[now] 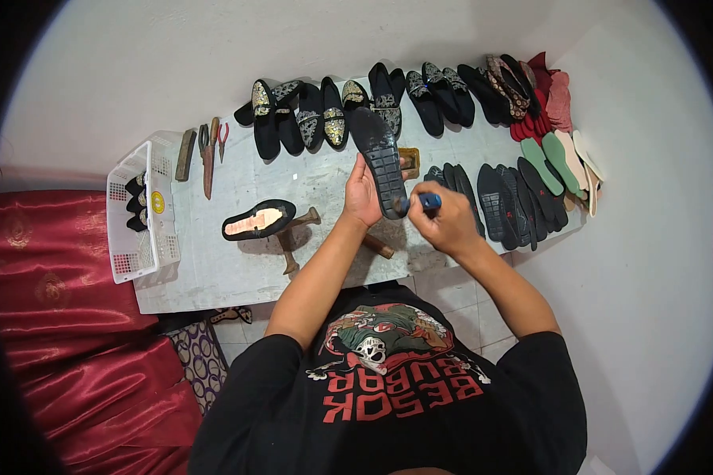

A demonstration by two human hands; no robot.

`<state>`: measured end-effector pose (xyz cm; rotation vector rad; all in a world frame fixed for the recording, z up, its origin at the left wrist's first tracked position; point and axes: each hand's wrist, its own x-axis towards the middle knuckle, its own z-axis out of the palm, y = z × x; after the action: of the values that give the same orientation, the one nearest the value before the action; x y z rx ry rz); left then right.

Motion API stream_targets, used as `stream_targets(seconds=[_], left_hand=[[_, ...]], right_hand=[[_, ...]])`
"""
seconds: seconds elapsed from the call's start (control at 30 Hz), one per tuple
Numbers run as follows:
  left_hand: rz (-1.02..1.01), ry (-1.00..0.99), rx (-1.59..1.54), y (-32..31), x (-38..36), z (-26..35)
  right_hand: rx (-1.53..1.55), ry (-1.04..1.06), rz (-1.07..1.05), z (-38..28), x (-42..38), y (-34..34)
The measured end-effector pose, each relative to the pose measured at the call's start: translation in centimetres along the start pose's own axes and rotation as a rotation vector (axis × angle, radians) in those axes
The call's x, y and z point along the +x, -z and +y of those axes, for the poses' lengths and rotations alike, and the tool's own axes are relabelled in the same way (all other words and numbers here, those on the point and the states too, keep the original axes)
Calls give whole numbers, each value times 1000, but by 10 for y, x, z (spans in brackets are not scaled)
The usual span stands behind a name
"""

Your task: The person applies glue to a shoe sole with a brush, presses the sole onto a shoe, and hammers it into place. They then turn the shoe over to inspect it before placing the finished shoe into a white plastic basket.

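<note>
My left hand point(362, 194) is wrapped round the edge of a black shoe sole point(384, 162), holding it up above the table with its treaded heel end toward me. In my right hand point(448, 220) is a small brush point(430, 201) with a blue handle, its tip against the heel end of the sole. To the left, a black shoe point(259, 219) rests bottom up on a metal cobbler's stand point(289, 252), its pale underside showing. Partly hidden behind the sole and my fingers is a yellowish container point(409, 157). A wooden handle point(379, 247) lies below my left hand.
Several black shoes with patterned uppers point(335, 123) line the table's back edge. More black soles point(495, 207) and green insoles point(561, 162) lie at right. At left are a white basket point(166, 229), a knife point(207, 170), red pliers point(223, 142) and a dark block point(185, 155).
</note>
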<state>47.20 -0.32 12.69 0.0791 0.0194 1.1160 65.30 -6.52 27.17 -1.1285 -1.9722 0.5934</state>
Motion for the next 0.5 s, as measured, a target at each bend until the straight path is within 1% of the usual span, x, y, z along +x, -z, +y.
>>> stream_targets(seconds=[0.03, 0.07, 0.13, 0.17, 0.2, 0.23, 0.27, 0.33, 0.43, 0.47, 0.5], left_hand=[[-47, 21, 5, -2, -2, -1], [-49, 31, 11, -5, -2, -3], [91, -53, 20, -7, -2, -5], [87, -49, 22, -8, -2, -3], [40, -47, 21, -6, -2, -1], [-9, -46, 18, -4, -1, 1], [-18, -45, 15, -3, 1, 2], [24, -89, 28, -5, 2, 9], [67, -75, 53, -9, 0, 14], [63, -69, 49, -11, -1, 15], [15, -46, 21, -11, -1, 17]], right_hand=[[9, 48, 71, 4, 6, -2], [9, 45, 83, 5, 9, -1], [44, -45, 89, -1, 14, 4], [85, -69, 95, -6, 14, 3], [81, -67, 98, -8, 11, 1], [72, -23, 92, -9, 7, -3], [63, 22, 86, -10, 2, -6], [51, 19, 64, -20, -5, -8], [57, -128, 25, -35, -6, 0], [50, -131, 28, -35, -4, -1], [5, -89, 71, -33, 0, -1]])
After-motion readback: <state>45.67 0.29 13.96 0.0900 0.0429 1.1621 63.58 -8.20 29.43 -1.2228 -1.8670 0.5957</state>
